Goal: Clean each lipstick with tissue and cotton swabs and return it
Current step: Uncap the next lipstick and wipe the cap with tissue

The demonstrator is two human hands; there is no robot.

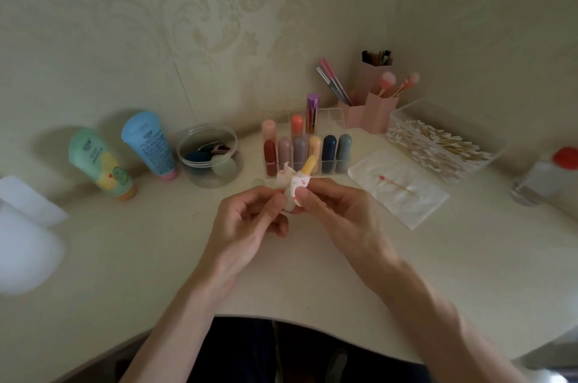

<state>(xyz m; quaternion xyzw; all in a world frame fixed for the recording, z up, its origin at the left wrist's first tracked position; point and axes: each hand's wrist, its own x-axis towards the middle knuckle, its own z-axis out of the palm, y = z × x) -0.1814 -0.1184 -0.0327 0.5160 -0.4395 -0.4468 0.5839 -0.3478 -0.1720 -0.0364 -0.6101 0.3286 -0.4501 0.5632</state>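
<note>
Looking down from the head view: one yellow lipstick [310,164] tilts up and away toward the rack [337,116]. The right hand [334,213] pinches it through the stained tissue [295,186]. The left hand [247,220], just beside, pinches that tissue's bunched end. Nine racked lipsticks [300,148] stand beyond, and one used swab [395,184] lies to the right.

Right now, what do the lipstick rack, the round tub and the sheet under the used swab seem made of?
Lipstick rack: clear rigid plastic, likely acrylic, glossy; the tubes show through its walls. Round tub: clear glossy plastic too; the sponges show through. Sheet: soft white tissue or cotton pad, matte, faintly textured; which, I cannot tell.
</note>
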